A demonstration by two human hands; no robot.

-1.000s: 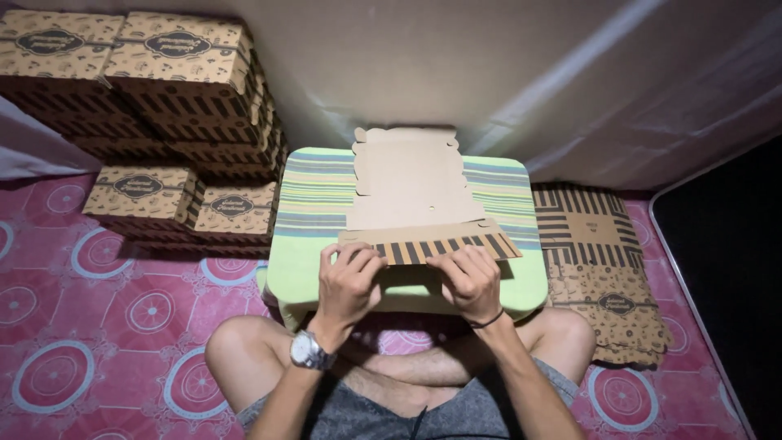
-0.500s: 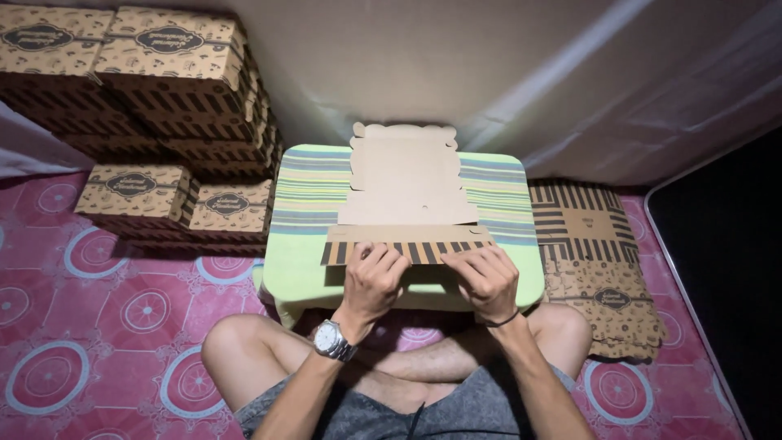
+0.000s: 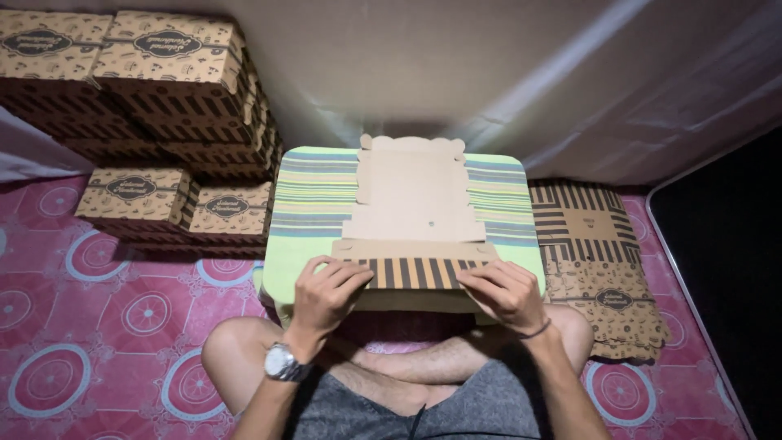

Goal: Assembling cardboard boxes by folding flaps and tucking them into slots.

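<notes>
Both hands, left hand (image 3: 326, 289) and right hand (image 3: 503, 292), pinch the striped flap (image 3: 415, 273), which runs sideways between them, equally near.

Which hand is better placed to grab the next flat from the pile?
Right, probably. The flat pile lies just beside the right hand; the left hand sits across the striped flap, by the folded boxes.

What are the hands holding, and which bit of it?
Both hands, left hand and right hand, press the striped near flap of a flat cardboard box, one at each end.
</notes>
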